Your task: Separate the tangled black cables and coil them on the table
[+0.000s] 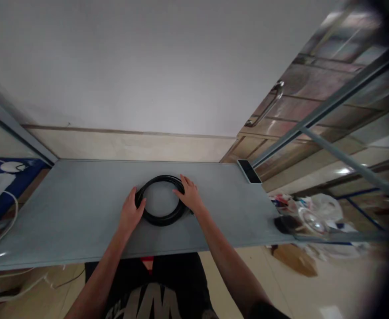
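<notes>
A coil of black cable [163, 220] lies flat as a ring on the grey metal shelf [81, 208]. My left hand [132, 212] grips the left side of the ring, thumb on the inner side and fingers round the outside. On the opposite side my right hand [189, 195] holds the ring's upper right part, its thumb reaching inward over the loops. A short cable end pokes out near the lower right of the coil, below my right wrist. Parts of the cable under both hands are hidden.
A phone-like black and white device [249, 172] lies at the shelf's far right corner. Metal uprights [313, 117] rise at both sides. Bags and clutter [313, 217] sit to the right. A white cable [13, 221] hangs at the left edge. A wall stands behind.
</notes>
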Action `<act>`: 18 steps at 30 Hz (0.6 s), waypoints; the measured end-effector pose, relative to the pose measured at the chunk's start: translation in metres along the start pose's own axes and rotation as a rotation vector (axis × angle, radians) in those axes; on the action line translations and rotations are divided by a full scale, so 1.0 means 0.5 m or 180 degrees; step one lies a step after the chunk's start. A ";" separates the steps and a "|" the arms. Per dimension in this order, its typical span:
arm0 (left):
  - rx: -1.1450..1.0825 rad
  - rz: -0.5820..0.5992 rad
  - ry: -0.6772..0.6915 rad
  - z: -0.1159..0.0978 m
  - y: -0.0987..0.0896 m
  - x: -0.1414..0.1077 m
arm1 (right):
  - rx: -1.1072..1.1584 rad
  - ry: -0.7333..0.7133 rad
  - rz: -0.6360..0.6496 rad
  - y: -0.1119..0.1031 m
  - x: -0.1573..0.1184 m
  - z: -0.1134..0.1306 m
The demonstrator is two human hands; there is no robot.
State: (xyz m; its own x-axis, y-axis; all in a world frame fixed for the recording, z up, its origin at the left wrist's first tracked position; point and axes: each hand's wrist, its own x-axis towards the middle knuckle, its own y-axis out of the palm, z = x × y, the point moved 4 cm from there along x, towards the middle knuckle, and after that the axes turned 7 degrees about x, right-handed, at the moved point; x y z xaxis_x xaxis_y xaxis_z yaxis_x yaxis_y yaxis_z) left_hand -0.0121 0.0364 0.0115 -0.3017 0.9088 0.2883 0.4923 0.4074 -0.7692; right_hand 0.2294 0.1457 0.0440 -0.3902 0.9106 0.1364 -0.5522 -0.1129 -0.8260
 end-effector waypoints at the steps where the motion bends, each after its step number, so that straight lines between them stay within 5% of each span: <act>1: 0.0045 -0.0058 0.0056 -0.003 0.004 -0.003 | -0.0012 -0.0061 0.0082 0.007 0.008 0.003; 9: 0.0006 -0.0410 0.0094 -0.081 0.070 0.021 | -0.0283 0.0269 -0.0489 0.016 0.015 -0.044; 18: -0.0253 0.0473 0.0937 -0.215 0.180 0.091 | -0.0754 0.0669 -0.0789 -0.086 0.091 -0.200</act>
State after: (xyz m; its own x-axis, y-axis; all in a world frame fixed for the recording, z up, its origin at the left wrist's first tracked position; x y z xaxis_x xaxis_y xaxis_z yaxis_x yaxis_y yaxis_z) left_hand 0.1061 0.1242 0.0167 0.0210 0.9411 0.3376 0.5787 0.2639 -0.7716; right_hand 0.3091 0.2316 0.0311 -0.0937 0.9629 0.2529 -0.4161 0.1929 -0.8886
